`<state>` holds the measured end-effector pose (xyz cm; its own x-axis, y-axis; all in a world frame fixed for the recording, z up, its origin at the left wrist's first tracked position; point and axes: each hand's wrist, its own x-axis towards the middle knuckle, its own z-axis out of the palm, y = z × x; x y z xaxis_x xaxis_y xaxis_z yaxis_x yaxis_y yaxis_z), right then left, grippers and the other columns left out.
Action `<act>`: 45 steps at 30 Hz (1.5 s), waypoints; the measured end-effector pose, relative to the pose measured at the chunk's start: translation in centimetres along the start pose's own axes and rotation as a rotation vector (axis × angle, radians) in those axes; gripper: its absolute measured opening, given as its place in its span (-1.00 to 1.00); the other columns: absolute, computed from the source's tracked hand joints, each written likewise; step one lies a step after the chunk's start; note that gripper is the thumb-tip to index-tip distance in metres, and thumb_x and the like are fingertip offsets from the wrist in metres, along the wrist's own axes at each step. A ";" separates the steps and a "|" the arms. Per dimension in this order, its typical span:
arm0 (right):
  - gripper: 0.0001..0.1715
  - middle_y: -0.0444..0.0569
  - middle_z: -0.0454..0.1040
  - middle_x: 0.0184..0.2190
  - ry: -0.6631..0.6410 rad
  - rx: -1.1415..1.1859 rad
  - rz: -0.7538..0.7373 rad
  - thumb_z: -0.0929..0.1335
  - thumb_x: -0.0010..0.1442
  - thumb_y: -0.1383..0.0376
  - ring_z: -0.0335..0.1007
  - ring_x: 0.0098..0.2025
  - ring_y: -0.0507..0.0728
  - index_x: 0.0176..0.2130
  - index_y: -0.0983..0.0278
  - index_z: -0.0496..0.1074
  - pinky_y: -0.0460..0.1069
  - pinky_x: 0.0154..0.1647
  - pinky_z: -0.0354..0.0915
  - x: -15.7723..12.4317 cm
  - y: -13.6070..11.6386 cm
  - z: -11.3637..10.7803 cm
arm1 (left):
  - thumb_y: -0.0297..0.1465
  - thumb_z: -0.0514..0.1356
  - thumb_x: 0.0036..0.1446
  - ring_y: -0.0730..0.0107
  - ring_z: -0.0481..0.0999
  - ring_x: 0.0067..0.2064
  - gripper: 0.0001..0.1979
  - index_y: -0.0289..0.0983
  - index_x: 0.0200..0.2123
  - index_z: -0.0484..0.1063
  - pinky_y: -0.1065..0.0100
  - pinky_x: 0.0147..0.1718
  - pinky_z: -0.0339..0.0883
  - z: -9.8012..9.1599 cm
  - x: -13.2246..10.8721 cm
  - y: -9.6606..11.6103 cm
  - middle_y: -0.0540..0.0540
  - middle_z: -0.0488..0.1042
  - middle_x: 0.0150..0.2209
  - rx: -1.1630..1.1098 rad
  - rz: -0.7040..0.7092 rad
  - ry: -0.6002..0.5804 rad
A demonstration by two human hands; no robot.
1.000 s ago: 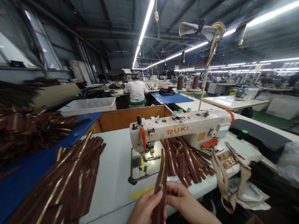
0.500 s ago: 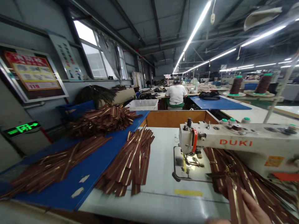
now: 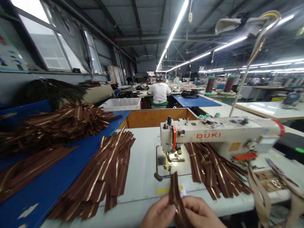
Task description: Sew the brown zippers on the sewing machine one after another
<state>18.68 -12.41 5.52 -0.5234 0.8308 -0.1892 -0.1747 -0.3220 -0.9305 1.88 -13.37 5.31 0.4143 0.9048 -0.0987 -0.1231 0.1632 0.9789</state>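
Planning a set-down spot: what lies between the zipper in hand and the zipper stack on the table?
In the head view, only a yellow strip on the white tabletop lies between the brown gold-toothed zipper and the stack of brown zippers.

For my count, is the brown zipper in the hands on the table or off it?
Off it: the brown zipper is held up between the left hand and right hand.
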 end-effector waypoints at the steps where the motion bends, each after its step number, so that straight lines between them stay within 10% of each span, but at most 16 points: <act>1: -0.47 -0.14 0.33 -0.62 -0.074 -0.007 -0.009 0.47 -0.08 -0.08 0.19 -0.58 -0.06 -0.48 0.35 0.47 -0.18 -0.55 0.10 0.6 0.2 0.6 | -0.01 0.23 0.02 0.01 0.40 0.07 -0.47 -0.24 -0.06 0.50 0.08 0.13 0.14 -0.6 0.0 0.3 -0.17 0.53 -0.07 0.032 -0.008 0.065; 8: -0.37 -0.16 0.30 -0.59 -0.003 0.017 0.019 0.41 -0.10 -0.19 0.18 -0.55 -0.07 -0.47 0.35 0.43 -0.15 -0.48 0.12 3.8 1.8 1.6 | 0.03 0.29 -0.14 0.03 0.53 -0.14 -0.49 -0.31 -0.32 0.57 0.13 0.04 0.26 -5.3 2.3 0.9 -0.15 0.60 -0.31 0.068 -0.082 0.407; 14: -0.46 -0.16 0.35 -0.62 0.064 -0.123 0.032 0.44 -0.13 -0.10 0.20 -0.60 -0.05 -0.51 0.33 0.39 -0.11 -0.50 0.16 5.9 3.5 0.3 | -0.02 0.25 -0.09 0.20 0.53 -0.34 -0.56 -0.32 -0.40 0.51 0.26 -0.28 0.41 -7.6 6.5 2.5 -0.12 0.56 -0.42 0.209 -0.013 0.402; 24: -0.88 -0.13 0.50 -0.49 0.516 -1.063 -0.147 0.34 0.09 0.34 0.33 -0.43 0.03 -0.46 0.25 0.47 -0.11 -0.45 0.04 9.8 0.2 -2.5 | -0.11 0.26 -0.15 0.06 0.53 -0.23 -0.63 -0.27 -0.36 0.48 0.11 -0.25 0.42 -9.2 15.4 3.2 -0.12 0.53 -0.39 0.528 0.193 0.443; 29: -0.90 -0.10 0.52 -0.41 0.504 -1.238 -0.195 0.34 0.10 0.31 0.38 -0.33 0.08 -0.44 0.23 0.45 -0.09 -0.39 0.05 9.8 0.4 -2.6 | -0.32 0.21 -0.04 0.01 0.30 0.14 -0.76 -0.23 -0.25 0.48 -0.06 0.17 0.07 -8.8 12.3 0.2 -0.18 0.47 -0.03 0.736 0.332 0.530; 34: -0.91 -0.10 0.51 -0.41 0.482 -1.276 -0.223 0.33 0.13 0.32 0.37 -0.33 0.09 -0.41 0.23 0.44 -0.08 -0.38 0.06 9.8 0.4 -2.7 | -0.35 -0.01 0.23 0.12 0.38 0.10 -0.66 -0.29 0.00 0.40 0.02 0.08 0.28 -7.2 8.4 -2.8 -0.23 0.43 0.06 1.280 0.503 0.229; 45: -0.78 -0.02 0.44 -0.31 0.384 -1.349 -0.405 0.23 0.23 0.40 0.31 -0.22 0.10 -0.21 0.26 0.45 -0.07 -0.23 0.16 8.7 1.1 -2.8 | -0.34 0.02 0.25 0.10 0.37 0.12 -0.60 -0.31 0.13 0.30 0.05 0.06 0.30 -6.8 7.7 -2.6 -0.26 0.40 0.10 1.522 0.520 0.196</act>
<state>16.26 -4.27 1.93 -0.3413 0.8964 0.2829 0.7588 0.4404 -0.4798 -0.76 -4.10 0.77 0.4856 0.7877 0.3790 0.8036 -0.5730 0.1612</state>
